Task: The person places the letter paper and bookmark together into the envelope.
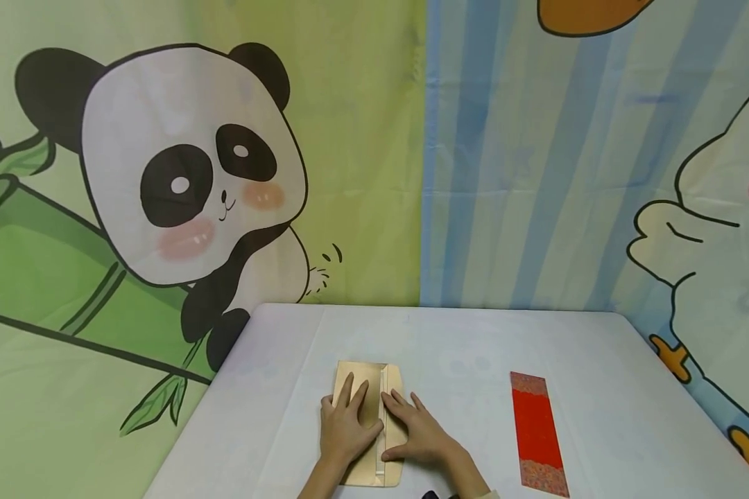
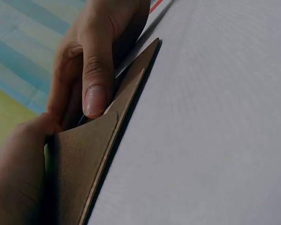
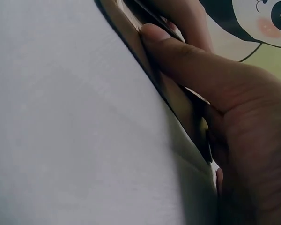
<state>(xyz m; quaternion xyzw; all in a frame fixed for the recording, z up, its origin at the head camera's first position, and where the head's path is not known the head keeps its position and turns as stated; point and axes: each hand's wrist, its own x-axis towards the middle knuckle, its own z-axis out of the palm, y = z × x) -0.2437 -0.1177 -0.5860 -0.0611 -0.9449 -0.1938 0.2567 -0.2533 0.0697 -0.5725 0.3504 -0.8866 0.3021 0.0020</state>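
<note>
A gold-tan paper envelope (image 1: pixel 363 373) lies upright on the table, with a pale strip (image 1: pixel 381 466) running lengthwise beside its right-hand flap (image 1: pixel 394 380). My left hand (image 1: pixel 347 431) rests on the envelope's body with fingers spread and the thumb reaching toward the strip. On the flap side, my right hand (image 1: pixel 426 435) touches the paper, its fingers near the strip and its thumb lower down. In the left wrist view, the right thumb (image 2: pixel 94 99) rests by the raised edge of the envelope (image 2: pixel 86 147). The right wrist view shows that thumb (image 3: pixel 154 33) against the paper; the fingertips are hidden.
A long red paper strip (image 1: pixel 538 430) with patterned ends lies to the right on the white table (image 1: pixel 462 339). Behind the table's far edge hangs a printed curtain (image 1: pixel 362 138) with a panda. A small dark object (image 1: pixel 431 495) shows at the bottom edge.
</note>
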